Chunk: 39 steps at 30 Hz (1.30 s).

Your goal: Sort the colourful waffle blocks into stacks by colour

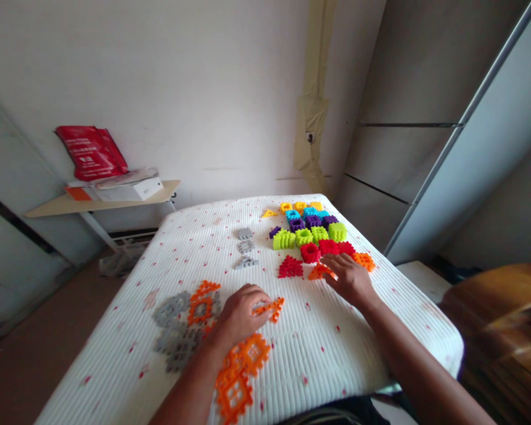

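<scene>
Two orange lattice pieces [271, 308] lie flat, apart.

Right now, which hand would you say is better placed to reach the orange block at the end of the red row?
Probably the right hand: it lies close beside the orange block, while the left hand sits much farther back, by the orange lattice piece.

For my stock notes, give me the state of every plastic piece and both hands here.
Left hand: touching orange plastic lattice piece.
Right hand: fingertips on small orange plastic piece.
Grey plastic lattice pieces: lying flat, linked.
Lower orange lattice pieces: lying flat, linked.
Coloured plastic blocks: set in rows.
</scene>
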Available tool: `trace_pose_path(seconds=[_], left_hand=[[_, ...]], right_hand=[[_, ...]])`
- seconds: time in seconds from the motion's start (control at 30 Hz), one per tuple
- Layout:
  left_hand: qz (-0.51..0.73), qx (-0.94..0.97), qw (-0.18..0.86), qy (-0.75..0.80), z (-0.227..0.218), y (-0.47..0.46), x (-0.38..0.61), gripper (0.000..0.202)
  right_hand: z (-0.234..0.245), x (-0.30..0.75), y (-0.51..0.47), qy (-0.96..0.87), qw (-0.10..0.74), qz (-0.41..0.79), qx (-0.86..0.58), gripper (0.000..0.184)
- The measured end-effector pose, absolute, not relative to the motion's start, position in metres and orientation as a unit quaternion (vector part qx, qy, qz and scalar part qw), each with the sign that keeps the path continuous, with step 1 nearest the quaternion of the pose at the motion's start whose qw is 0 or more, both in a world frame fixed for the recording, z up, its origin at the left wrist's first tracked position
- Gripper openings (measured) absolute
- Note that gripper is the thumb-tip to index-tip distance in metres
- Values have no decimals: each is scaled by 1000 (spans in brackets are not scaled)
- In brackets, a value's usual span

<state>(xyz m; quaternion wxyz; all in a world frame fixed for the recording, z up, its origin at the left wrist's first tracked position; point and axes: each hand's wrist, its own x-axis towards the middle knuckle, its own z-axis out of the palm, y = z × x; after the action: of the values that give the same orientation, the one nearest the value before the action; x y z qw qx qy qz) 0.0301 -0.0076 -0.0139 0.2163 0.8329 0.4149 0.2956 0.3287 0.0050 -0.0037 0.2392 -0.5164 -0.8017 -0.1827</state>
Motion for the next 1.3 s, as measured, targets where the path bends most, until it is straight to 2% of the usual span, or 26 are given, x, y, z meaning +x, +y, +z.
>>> trace_pose_path(seconds=[0.17,0.3,0.47,0.6,0.77,1.0,1.3], left_hand=[[207,885,178,378,-21,-9,33,24],[215,879,176,387,-26,-6,34,25],[275,830,214,435,-25,-4,35,28],[357,742,310,475,-20,-3,33,30],[411,661,413,473,-15,-4,32,48],[413,609,486,472,-8,-9,32,57],[400,633,501,435,-12,-8,29,58]], right_hand=[[0,325,0,-776,346,-234,-474,16],[-1,319,-3,-777,377,-222,-452,14],[-7,306,-4,-799,384,-191,-421,15],[-8,291,-6,-809,395,-160,-405,16],[-9,266,-11,-833,404,-109,-363,13],[-14,233,-17,-862,365,-81,-342,18],[-9,224,-20,-865,357,-65,-347,17]])
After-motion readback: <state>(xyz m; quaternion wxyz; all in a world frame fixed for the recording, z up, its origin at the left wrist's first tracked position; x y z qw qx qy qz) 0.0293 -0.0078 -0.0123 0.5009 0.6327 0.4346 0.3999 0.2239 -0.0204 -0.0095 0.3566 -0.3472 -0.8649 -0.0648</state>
